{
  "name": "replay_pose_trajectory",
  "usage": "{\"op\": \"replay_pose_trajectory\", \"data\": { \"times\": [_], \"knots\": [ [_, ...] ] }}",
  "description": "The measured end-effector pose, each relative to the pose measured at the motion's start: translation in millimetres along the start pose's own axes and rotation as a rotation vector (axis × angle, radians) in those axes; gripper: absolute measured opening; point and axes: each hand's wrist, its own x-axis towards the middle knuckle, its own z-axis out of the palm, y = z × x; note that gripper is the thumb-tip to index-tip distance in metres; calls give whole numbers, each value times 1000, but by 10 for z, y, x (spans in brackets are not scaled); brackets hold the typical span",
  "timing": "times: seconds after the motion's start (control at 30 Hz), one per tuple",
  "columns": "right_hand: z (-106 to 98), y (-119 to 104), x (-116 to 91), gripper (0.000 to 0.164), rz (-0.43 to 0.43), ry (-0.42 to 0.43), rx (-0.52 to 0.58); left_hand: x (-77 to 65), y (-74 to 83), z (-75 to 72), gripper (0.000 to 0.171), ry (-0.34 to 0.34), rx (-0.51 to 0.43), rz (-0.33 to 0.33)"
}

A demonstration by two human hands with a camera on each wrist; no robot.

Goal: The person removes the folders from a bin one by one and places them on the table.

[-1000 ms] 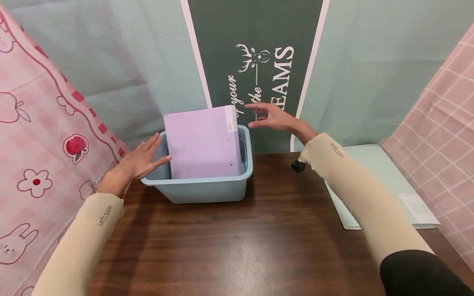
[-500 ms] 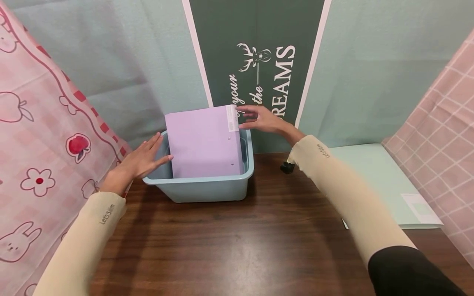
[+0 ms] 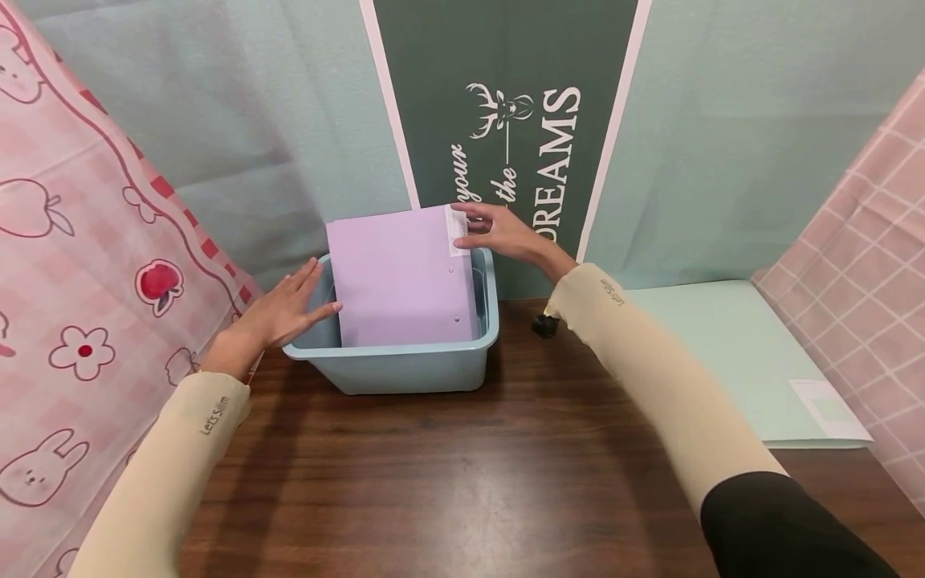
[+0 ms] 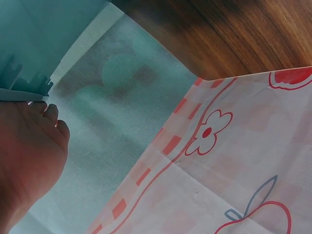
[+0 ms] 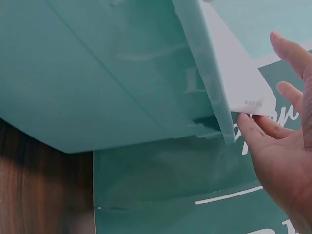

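A light purple binder (image 3: 401, 281) leans upright inside a light blue plastic basin (image 3: 405, 371). It has a white label at its upper right corner and rivets along its right side. My right hand (image 3: 499, 231) is at that corner, thumb over the label and fingers at the edge. In the right wrist view the thumb and a finger of the right hand (image 5: 282, 161) pinch the binder's corner (image 5: 243, 78). Fingers extended, my left hand (image 3: 282, 309) rests on the basin's left rim, its thumb pointing at the binder's left edge.
A pale green binder (image 3: 730, 345) lies at the right, partly behind my right sleeve. The brown wooden table (image 3: 448, 482) stretches in front of the basin. Cloth (image 3: 275, 104) hangs behind, with a pink patterned cloth (image 3: 87, 305) at the left and pink checked cloth (image 3: 867, 265) at the right.
My right hand has moved left from a little away from the purple binder to its upper right corner. The left hand stays at the basin's rim. The head view has shifted slightly.
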Motion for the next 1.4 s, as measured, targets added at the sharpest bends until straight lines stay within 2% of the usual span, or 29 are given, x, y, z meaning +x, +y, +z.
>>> {"op": "replay_pose_trajectory", "data": {
  "times": [0.27, 0.47, 0.57, 0.77, 1.0, 1.4],
  "knots": [
    [124, -27, 45, 77, 17, 35, 78, -6, 6, -4, 101, -2, 9, 0],
    [207, -62, 26, 78, -8, 48, 100, 12, -3, 9, 99, 8, 13, -13],
    [238, -61, 2, 79, -18, 38, 68, 20, 1, 23, 99, 4, 14, -18],
    [313, -87, -28, 78, -28, -5, -66, 24, 5, 11, 100, -2, 29, -19],
    [438, -175, -7, 81, -41, -39, -78, 5, -22, -2, 100, 9, 26, -15],
    [494, -144, -60, 73, -26, 71, -116, 11, -25, 26, 102, 3, 30, -7]
  ]
}}
